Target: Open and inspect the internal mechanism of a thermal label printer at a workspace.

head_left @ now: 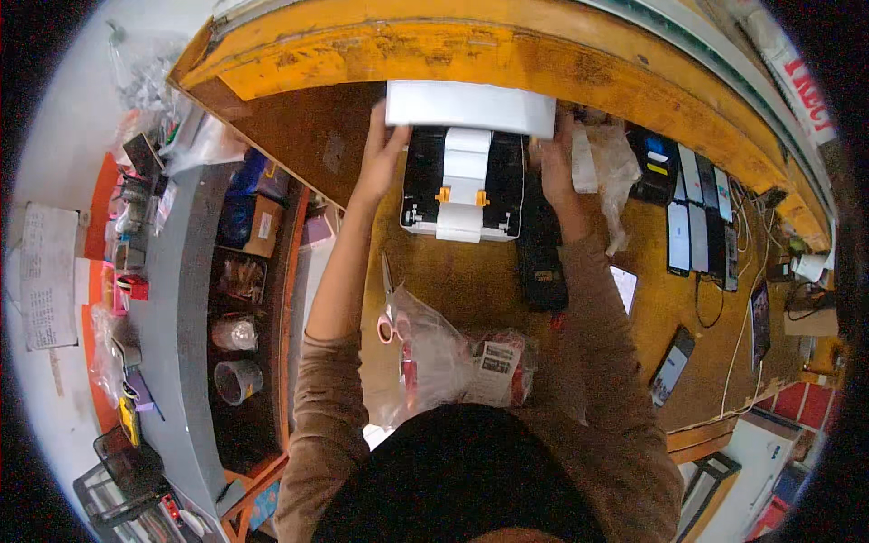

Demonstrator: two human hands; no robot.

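Note:
In front of me stands a label printer [416, 195] with its black inside bared. A strip of white labels [466, 167] runs down its middle between orange guides and curls over the front edge. The white lid [471, 107] is raised at the back of the printer and slightly blurred. My left hand [384, 152] holds the lid's left end, fingers partly hidden behind it. At the opposite end my right hand [554, 156] grips it, its fingers blurred.
Pink-handled scissors [386, 328] and clear plastic bags [434, 353] lie nearer me. A black pouch-like item [543, 271] touches the printer's right side. Several phones [697, 213] are at the right. An orange-brown wooden beam [471, 54] hangs over the far side; shelves [240, 317] stand left.

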